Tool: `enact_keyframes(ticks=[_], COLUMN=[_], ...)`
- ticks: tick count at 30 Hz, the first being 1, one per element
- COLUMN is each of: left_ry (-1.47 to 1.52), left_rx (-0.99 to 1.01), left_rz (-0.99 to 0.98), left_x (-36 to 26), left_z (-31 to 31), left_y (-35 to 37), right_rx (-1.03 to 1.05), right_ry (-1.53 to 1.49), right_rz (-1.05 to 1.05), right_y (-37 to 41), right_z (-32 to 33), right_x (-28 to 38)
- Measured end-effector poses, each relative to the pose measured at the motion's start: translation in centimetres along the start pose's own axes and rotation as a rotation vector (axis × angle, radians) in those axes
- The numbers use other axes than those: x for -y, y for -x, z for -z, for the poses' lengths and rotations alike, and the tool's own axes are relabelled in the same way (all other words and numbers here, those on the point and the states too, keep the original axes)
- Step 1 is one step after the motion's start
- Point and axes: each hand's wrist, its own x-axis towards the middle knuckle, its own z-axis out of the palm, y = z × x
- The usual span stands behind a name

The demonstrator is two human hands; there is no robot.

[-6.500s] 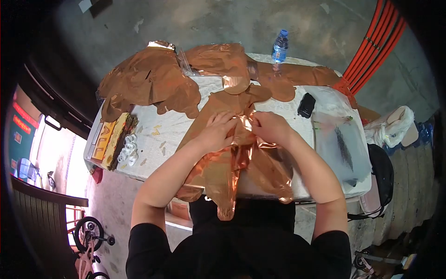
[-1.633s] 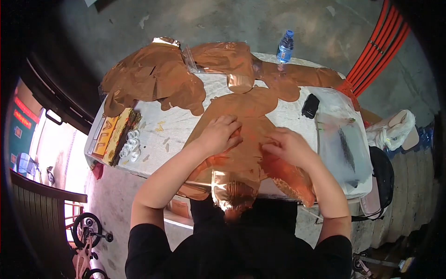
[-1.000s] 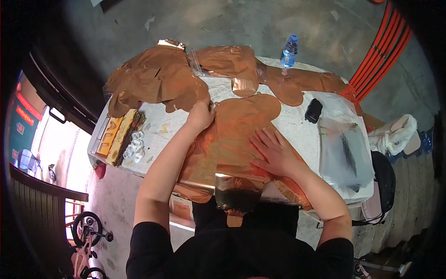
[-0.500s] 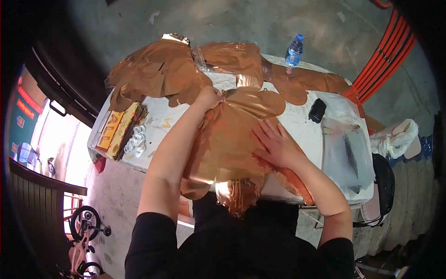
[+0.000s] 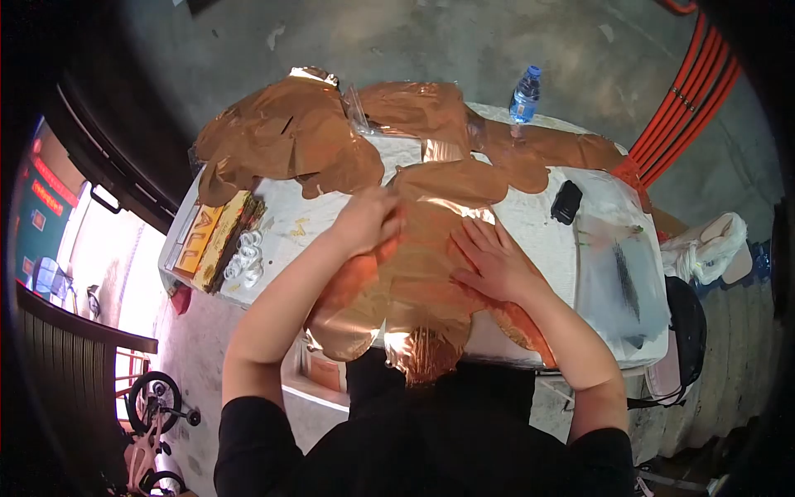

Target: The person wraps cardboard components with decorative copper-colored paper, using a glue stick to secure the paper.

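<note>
A flat copper-coloured foil balloon [image 5: 422,273] with rounded lobes lies across the front middle of the table, its crinkled lower end over the near edge. My left hand [image 5: 368,219] is over its upper left part, fingers curled in and slightly blurred; whatever is between them is hidden. My right hand [image 5: 495,263] rests flat on the balloon's right side, fingers spread. Behind it, more copper foil [image 5: 290,137] is laid out at the back left, and another foil piece [image 5: 422,108] at the back middle.
On the white-covered table [image 5: 286,224] are a yellow box [image 5: 211,240], white ribbon rolls [image 5: 244,258], a black object [image 5: 566,202] and clear plastic bags [image 5: 617,273]. A water bottle [image 5: 525,95] stands at the back. Red pipes [image 5: 687,99] rise at right.
My left hand has let go of the balloon's gathered upper edge and moved down and slightly left. The upper lobe now lies flatter, and the left lobe spreads further left. My right hand stays put.
</note>
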Motion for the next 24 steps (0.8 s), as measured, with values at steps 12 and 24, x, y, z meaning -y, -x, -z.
enact_keyframes(ticks=[12, 24], left_ry=[-0.010, -0.173], left_rx=[0.143, 0.108], left_rz=[-0.038, -0.036], left_x=[0.0, -2.1], left_z=[-1.6, 0.5], left_y=[4.7, 7.0], right_rx=[0.104, 0.080], right_ry=[-0.050, -0.054], right_rz=[-0.041, -0.036], right_y=[0.7, 0.6], right_z=[1.0, 1.4], right_x=[0.1, 0.1])
